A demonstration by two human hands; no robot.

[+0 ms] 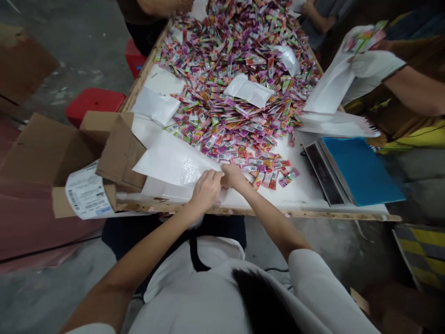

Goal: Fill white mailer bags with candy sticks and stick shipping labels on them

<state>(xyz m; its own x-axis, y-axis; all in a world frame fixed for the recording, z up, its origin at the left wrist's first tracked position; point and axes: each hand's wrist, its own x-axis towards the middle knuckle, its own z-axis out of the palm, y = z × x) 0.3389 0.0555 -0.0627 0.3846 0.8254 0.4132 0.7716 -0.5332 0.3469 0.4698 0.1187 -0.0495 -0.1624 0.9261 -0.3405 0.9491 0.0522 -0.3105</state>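
Note:
My left hand [206,189] and my right hand [233,176] meet at the near edge of the white table [306,192]. Both are closed, pinching the right-hand end of a white plastic bag [172,162] that lies flat and reaches left toward an open cardboard box [118,155]. What, if anything, my right fingers hold besides the bag is hidden. Just right of my hands begins a big heap of small colourful sachets [236,69] that covers most of the table.
A scale with a blue platform [358,169] stands at the right front. Beside it a person in a white glove [373,65] holds a white bag [330,86] above a stack of white bags [335,124]. Other people stand at the far end. Red stools [93,102] sit at left.

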